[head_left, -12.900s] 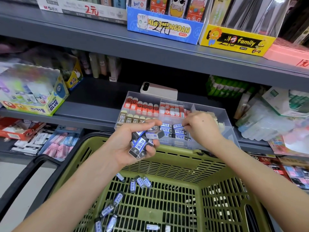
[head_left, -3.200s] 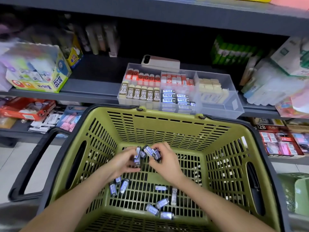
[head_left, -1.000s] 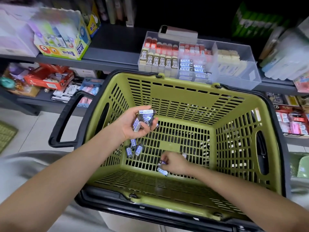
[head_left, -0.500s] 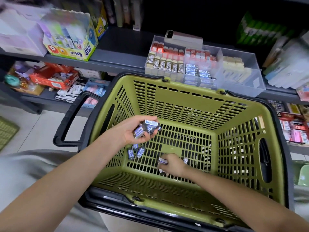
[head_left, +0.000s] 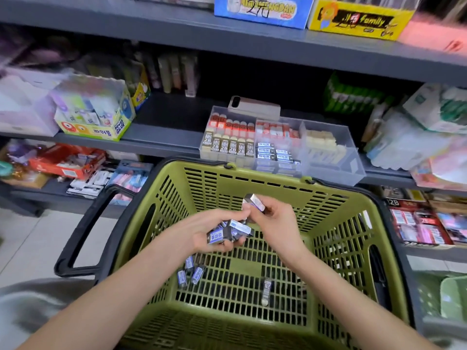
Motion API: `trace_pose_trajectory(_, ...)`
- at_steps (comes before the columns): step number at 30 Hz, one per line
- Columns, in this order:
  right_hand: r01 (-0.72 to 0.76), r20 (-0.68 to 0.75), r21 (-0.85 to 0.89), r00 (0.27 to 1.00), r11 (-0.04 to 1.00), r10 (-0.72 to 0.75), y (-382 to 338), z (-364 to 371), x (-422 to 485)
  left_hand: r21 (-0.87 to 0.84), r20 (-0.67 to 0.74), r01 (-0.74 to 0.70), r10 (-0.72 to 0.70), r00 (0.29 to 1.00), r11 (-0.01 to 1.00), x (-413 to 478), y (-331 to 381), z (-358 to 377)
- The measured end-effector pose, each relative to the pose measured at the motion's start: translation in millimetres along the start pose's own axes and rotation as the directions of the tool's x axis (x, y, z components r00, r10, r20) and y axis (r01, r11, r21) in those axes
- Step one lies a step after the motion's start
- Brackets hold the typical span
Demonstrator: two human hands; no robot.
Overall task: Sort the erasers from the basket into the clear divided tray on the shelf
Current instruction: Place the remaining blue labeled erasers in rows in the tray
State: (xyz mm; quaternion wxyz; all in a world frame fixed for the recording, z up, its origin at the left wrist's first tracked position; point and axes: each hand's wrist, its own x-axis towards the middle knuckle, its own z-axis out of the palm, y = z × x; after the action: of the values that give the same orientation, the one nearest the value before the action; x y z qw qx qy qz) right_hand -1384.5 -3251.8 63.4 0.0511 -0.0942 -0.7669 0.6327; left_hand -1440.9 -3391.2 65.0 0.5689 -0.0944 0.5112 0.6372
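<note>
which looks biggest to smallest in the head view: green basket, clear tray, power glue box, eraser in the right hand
1. green basket (nearest the camera, so flattered)
2. clear tray
3. power glue box
4. eraser in the right hand

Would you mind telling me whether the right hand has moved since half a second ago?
Yes. The right hand has risen off the basket floor, and now pinches an eraser beside the left hand.

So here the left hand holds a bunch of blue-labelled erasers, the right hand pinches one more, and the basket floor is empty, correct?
Not empty: the head view shows loose erasers on the basket floor by its left wall and a lone eraser further right. The left hand does hold a bunch, the right hand pinches a single eraser.
</note>
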Motion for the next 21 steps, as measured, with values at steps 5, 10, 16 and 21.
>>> trace_pose_trajectory(5, 0.033, 0.015, -0.017, 0.999, 0.999, -0.032, -15.9, -13.3, 12.3, 0.002, 0.052, -0.056, 0.056, 0.997, 0.998, 1.9, 17.5, 9.3)
trace_pose_trajectory(10, 0.047, 0.072, -0.033, 0.996, 0.998, -0.045, -33.3, -30.8, 27.8, -0.072, 0.089, -0.071, 0.077, 0.993, 0.995, 3.0, 33.0, 15.4)
trace_pose_trajectory(16, 0.039, -0.071, -0.274, 0.996, 0.961, -0.061, -57.9, -85.5, 73.7, -0.142, 0.093, -0.111, 0.125, 0.988, 0.984, -2.6, 58.3, 16.9)
trace_pose_trajectory(21, -0.027, 0.04, -0.36, 0.998, 0.933, 0.045, -66.4, -113.4, 111.6, -0.167, 0.087, -0.129, 0.145, 0.986, 0.977, -5.5, 72.1, 15.0)
